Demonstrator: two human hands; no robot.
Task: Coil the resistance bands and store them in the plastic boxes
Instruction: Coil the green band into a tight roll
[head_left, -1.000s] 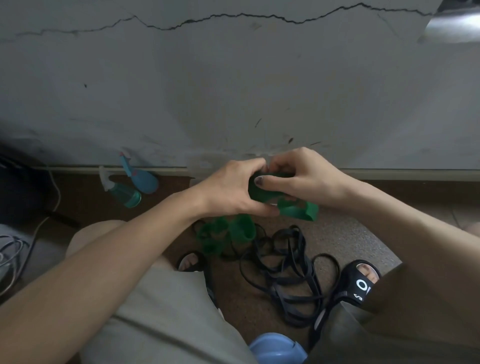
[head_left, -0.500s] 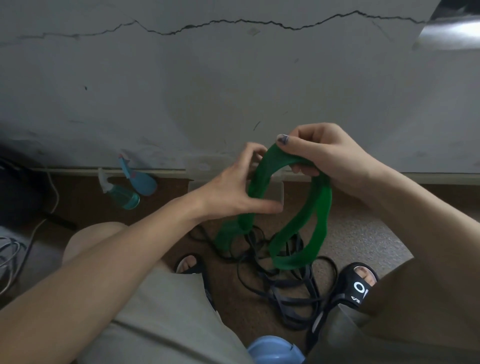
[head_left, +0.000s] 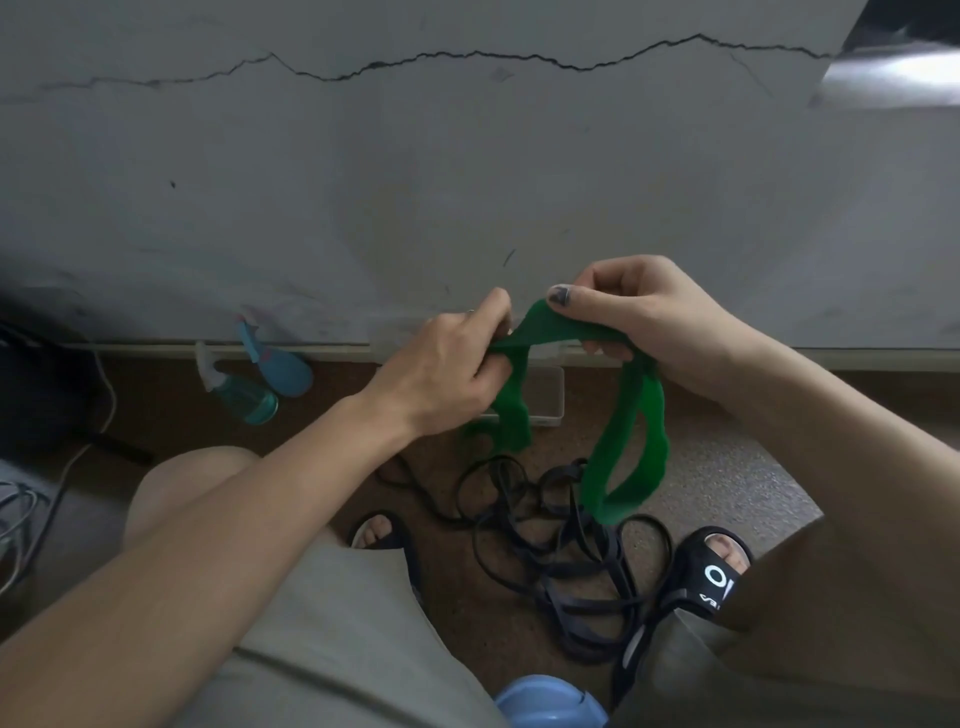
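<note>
Two hands up over the floor, both gripping the green band (head_left: 631, 436). Left hand (head_left: 447, 369) pinches one end w/ curled fingers; a folded bit hangs below it. Right hand (head_left: 639, 312) has thumb on top of the band, fingers curled under, long loop dangling down from it. Clear plastic box (head_left: 545, 400) on floor by the wall base, behind the hands, partly hidden. Tangle of black bands (head_left: 561, 545) on floor btwn the feet. Two spray bottles (head_left: 260, 379) lie by the wall, left side.
</note>
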